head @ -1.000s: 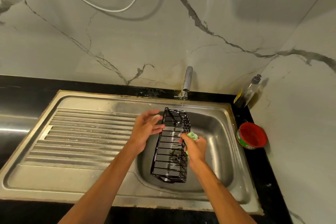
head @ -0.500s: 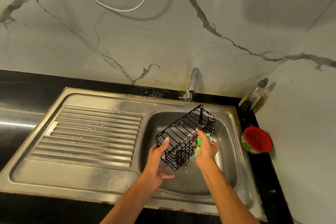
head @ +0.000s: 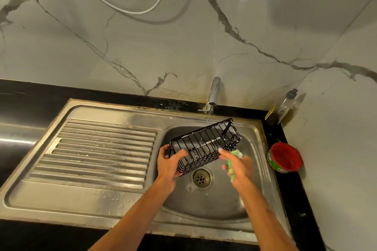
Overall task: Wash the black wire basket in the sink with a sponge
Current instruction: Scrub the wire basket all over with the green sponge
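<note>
A pale veined wall (head: pixel 142 47) backs a black counter (head: pixel 30 98), and set into the counter is a steel sink (head: pixel 122 210), with its ribbed draining board (head: pixel 98 149) on the left and the bowl (head: pixel 204 206) on the right. The basket (head: pixel 206 144) hangs in the air over the bowl, tipped so that its far-right end rises toward the tap (head: pixel 214 93). A thin stream of water (head: pixel 207 121) falls through its wires.

The left hand (head: pixel 169 164) grips the basket's near-left end, thumb over the top rim and fingers curled under the frame. The right hand (head: pixel 238 166) is closed round a green sponge (head: pixel 236 153) just beside the basket's near side. Blur hides whether the sponge touches the wire.

The basket looks light and stiff, since one hand carries it by a corner without sag. Wet, soapy wire is likely slippery, so the thicker rim or an end panel is probably the safest hold, with fingers hooked through the gaps. The soft sponge should press into the bars.

On the counter at right stand a red tub (head: pixel 284 159) and, farther back, a bottle (head: pixel 282 110). The drain (head: pixel 201 178) lies below the basket.
</note>
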Demonstrator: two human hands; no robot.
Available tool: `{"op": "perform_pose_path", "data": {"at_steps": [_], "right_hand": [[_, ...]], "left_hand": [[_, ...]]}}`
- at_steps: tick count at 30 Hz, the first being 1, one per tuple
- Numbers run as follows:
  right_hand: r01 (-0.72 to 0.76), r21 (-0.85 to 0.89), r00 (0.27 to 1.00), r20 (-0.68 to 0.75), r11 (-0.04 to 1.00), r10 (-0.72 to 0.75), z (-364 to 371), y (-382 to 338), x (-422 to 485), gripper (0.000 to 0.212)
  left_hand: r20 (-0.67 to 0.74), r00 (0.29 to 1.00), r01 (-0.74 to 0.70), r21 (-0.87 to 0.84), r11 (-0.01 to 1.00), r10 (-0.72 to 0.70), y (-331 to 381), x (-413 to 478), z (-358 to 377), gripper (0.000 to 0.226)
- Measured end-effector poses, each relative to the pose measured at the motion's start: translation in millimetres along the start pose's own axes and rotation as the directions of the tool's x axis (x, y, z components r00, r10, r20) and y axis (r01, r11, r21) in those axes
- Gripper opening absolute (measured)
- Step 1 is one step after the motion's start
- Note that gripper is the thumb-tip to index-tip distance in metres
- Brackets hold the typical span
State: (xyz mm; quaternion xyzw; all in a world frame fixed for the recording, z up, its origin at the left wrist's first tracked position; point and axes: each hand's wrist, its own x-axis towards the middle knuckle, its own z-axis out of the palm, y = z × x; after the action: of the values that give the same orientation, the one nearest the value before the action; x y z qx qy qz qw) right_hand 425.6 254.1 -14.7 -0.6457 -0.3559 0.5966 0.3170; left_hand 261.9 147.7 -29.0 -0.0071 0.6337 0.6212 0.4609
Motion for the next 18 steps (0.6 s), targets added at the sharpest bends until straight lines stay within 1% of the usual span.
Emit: {"op": "perform_pose_path", "data": {"at_steps": [1, 2, 3, 5, 7, 8, 9, 10, 12, 13, 14, 15, 16, 18], "right_hand": [[0.048, -0.064, 0.997, -0.057, 0.997, -0.052, -5, -2, 2, 0.032], [0.092, -0.090, 0.990, -0.095, 0.992, -0.100, -9, -5, 2, 0.032], [0.135, -0.090, 0.985, -0.092, 0.987, -0.143, -9, -11, 1, 0.034], [0.211, -0.068, 0.977, 0.027, 0.975, -0.210, 1, -25, -2, 0.030], [0.333, -0.120, 0.933, 0.184, 0.935, -0.308, 23, -35, -7, 0.023], [0.423, -0.198, 0.894, 0.253, 0.884, -0.371, 37, -37, -10, 0.022], [0.510, -0.285, 0.848, 0.324, 0.812, -0.419, 50, -34, -13, 0.024], [0.593, -0.375, 0.798, 0.394, 0.713, -0.456, 61, -29, -15, 0.027], [0.744, -0.506, 0.667, 0.519, 0.437, -0.534, 71, -14, -14, 0.039], [0.785, -0.540, 0.605, 0.569, 0.302, -0.557, 69, -9, -11, 0.049], [0.791, -0.572, 0.579, 0.587, 0.217, -0.566, 62, -6, -7, 0.058], [0.768, -0.616, 0.586, 0.567, 0.173, -0.580, 54, -6, -3, 0.065], [0.728, -0.668, 0.606, 0.524, 0.153, -0.598, 47, -7, 0, 0.068], [0.684, -0.712, 0.631, 0.471, 0.157, -0.616, 45, -9, -4, 0.065]], "left_hand": [[-0.010, 1.000, -0.021, 0.036, 0.999, 0.021, 1, 3, -1, 0.066], [-0.021, 0.999, -0.035, 0.067, 0.997, 0.037, 2, 5, -2, 0.070], [-0.027, 0.999, -0.044, 0.086, 0.995, 0.047, 2, 7, -3, 0.072], [-0.032, 0.998, -0.057, 0.113, 0.992, 0.061, 1, 11, -5, 0.073], [-0.034, 0.997, -0.066, 0.127, 0.990, 0.071, 1, 13, -3, 0.070], [-0.027, 0.997, -0.073, 0.136, 0.988, 0.077, 2, 12, 0, 0.069], [-0.021, 0.997, -0.074, 0.140, 0.987, 0.078, 4, 11, 2, 0.069], [-0.010, 0.997, -0.075, 0.137, 0.988, 0.077, 5, 11, 4, 0.070], [0.002, 0.997, -0.076, 0.109, 0.991, 0.076, 9, 10, 7, 0.069], [0.004, 0.997, -0.079, 0.096, 0.992, 0.079, 11, 11, 8, 0.068], [0.002, 0.996, -0.086, 0.092, 0.992, 0.087, 14, 12, 9, 0.068], [0.007, 0.995, -0.102, 0.099, 0.990, 0.102, 16, 12, 11, 0.072], [0.008, 0.993, -0.121, 0.117, 0.986, 0.121, 19, 12, 12, 0.078], [0.002, 0.989, -0.147, 0.152, 0.977, 0.149, 21, 16, 11, 0.085]]}}
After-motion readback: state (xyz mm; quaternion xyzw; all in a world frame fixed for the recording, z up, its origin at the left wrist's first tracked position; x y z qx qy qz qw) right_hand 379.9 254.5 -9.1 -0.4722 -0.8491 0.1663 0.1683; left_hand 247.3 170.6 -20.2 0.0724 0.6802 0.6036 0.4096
